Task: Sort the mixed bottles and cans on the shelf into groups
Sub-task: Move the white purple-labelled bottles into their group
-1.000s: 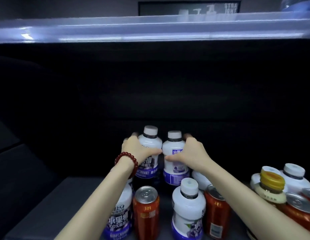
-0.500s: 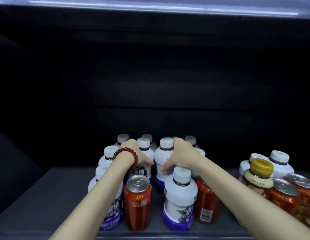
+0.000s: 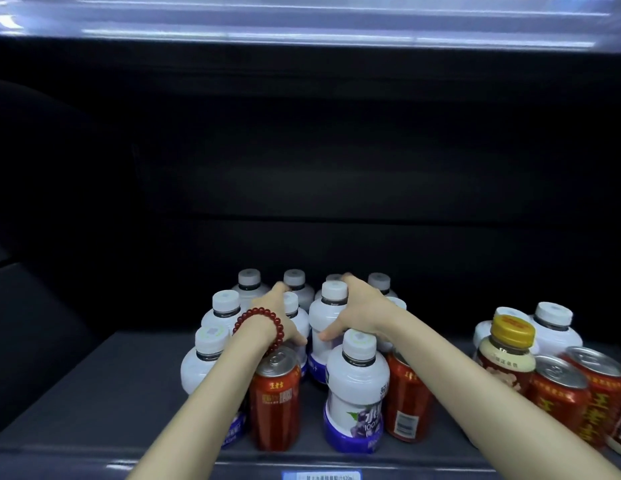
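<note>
Both hands deep in the white bottle cluster mid-shelf point(image 3: 104, 386): left hand point(image 3: 274, 315) (red bead bracelet point(image 3: 259, 323) on wrist) wraps 1 white bottle point(image 3: 295, 317), right hand point(image 3: 361, 311) wraps the adjacent white bottle point(image 3: 328, 327). 2 red cans point(image 3: 275, 400) stand in front; yellow-capped bottle point(image 3: 506, 351) and more cans sit well right.

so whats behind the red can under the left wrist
Behind the red can stands a white bottle gripped by the left hand, with more white-capped bottles in rows further back. The wrist and hand cover most of that bottle, so its label cannot be read.
</note>
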The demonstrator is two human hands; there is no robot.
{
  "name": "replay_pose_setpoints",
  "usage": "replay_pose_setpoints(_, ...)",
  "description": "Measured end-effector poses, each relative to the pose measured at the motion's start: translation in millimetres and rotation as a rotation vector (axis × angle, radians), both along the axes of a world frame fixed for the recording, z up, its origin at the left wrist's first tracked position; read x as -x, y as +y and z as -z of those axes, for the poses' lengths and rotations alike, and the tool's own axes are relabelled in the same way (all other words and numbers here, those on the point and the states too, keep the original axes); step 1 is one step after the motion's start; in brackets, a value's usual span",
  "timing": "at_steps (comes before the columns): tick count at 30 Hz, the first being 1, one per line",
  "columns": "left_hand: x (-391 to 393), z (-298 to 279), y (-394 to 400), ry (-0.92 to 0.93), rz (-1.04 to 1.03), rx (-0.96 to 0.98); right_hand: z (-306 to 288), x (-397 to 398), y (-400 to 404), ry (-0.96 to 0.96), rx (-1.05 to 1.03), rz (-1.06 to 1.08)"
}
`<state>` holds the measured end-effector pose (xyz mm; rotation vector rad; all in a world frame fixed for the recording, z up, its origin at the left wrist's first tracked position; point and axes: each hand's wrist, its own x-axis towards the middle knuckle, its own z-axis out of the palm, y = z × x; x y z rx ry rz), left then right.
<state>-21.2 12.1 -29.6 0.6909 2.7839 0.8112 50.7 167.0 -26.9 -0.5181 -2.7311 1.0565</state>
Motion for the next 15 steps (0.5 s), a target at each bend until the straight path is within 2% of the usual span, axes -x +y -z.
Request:
replay_pose_setpoints(9,-1.5,5.7,-7.8,0.026,0.018,-0.125,0.2,0.6,0.8,-0.048,0.004,-0.033)
replay_pose_setpoints(15,-9.4,6.2,-7.6,0.07,0.007,-0.1,0.2,2.7,3.3,-0.095,0.055,-0.028)
